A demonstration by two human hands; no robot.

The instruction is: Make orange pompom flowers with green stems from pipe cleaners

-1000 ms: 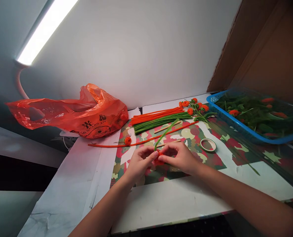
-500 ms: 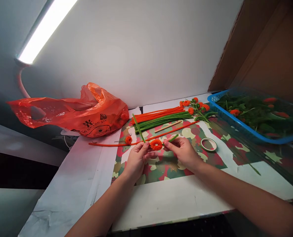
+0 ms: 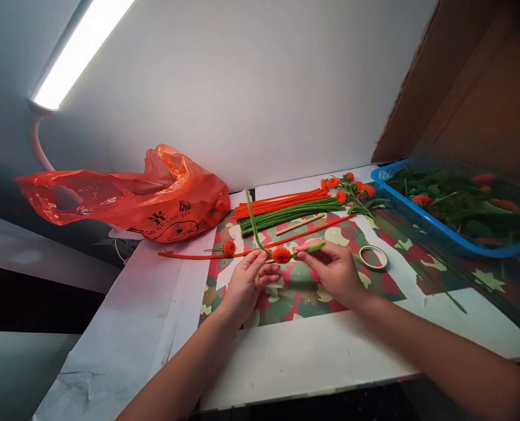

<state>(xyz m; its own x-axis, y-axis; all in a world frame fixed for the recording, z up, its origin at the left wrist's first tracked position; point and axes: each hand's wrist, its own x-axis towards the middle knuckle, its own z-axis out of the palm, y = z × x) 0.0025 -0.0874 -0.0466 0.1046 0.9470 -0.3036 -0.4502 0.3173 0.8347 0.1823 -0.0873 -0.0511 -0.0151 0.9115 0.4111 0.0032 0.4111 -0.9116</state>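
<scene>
Between my two hands is a small orange pipe-cleaner flower (image 3: 281, 255) with a green pipe cleaner (image 3: 253, 221) running out on both sides. My left hand (image 3: 250, 279) pinches the green pipe cleaner at the flower's left, and its long end sticks up past the fingers. On the other side, my right hand (image 3: 332, 270) grips the pipe cleaner's right part between thumb and fingers, with a short tip showing above them. Just beyond lie a long orange pipe cleaner (image 3: 189, 256), a wooden stick (image 3: 300, 224) and another orange flower (image 3: 228, 247) on a thin wire.
Behind are bundles of orange pipe cleaners (image 3: 281, 202) and green pipe cleaners (image 3: 286, 217), plus finished orange flowers (image 3: 341, 196). A roll of tape (image 3: 362, 260) lies right. A red plastic bag (image 3: 172, 204) stands left, a blue basket (image 3: 444, 234) with greenery far right.
The flower has tipped so its face shows less. The green end by my left hand stands higher and curves more. My right hand has shifted slightly to the right.
</scene>
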